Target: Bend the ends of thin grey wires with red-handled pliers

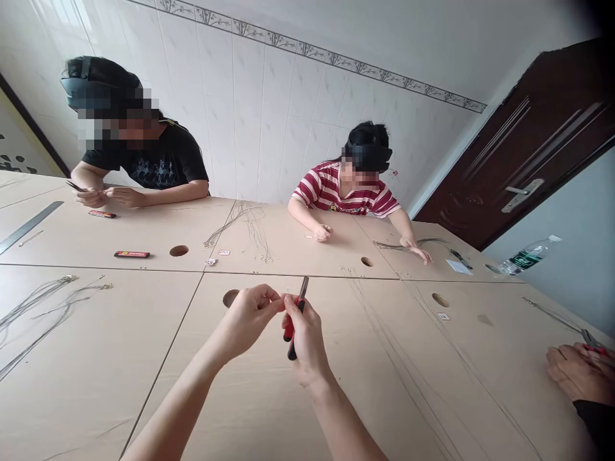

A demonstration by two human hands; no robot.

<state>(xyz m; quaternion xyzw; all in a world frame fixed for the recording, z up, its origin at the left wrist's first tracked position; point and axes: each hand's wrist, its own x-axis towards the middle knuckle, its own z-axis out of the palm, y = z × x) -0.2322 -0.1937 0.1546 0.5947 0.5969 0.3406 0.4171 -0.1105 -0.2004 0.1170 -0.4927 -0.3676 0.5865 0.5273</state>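
In the middle of the view, my left hand and my right hand meet at the fingertips above the table. The left thumb and forefinger are pinched together; whatever lies between them is too small to make out. Wrapped in my right hand are pliers with red and black handles, their narrow metal jaws pointing up and away. The right thumb and forefinger also press together close to the left fingertips. To the right of my hands, long thin wires run along the tabletop.
Wire bundles lie at left, with another bundle farther back. Two people with headbands sit opposite; a third person's hand is at right near pliers. Round holes pierce the table. A bottle stands at the right edge.
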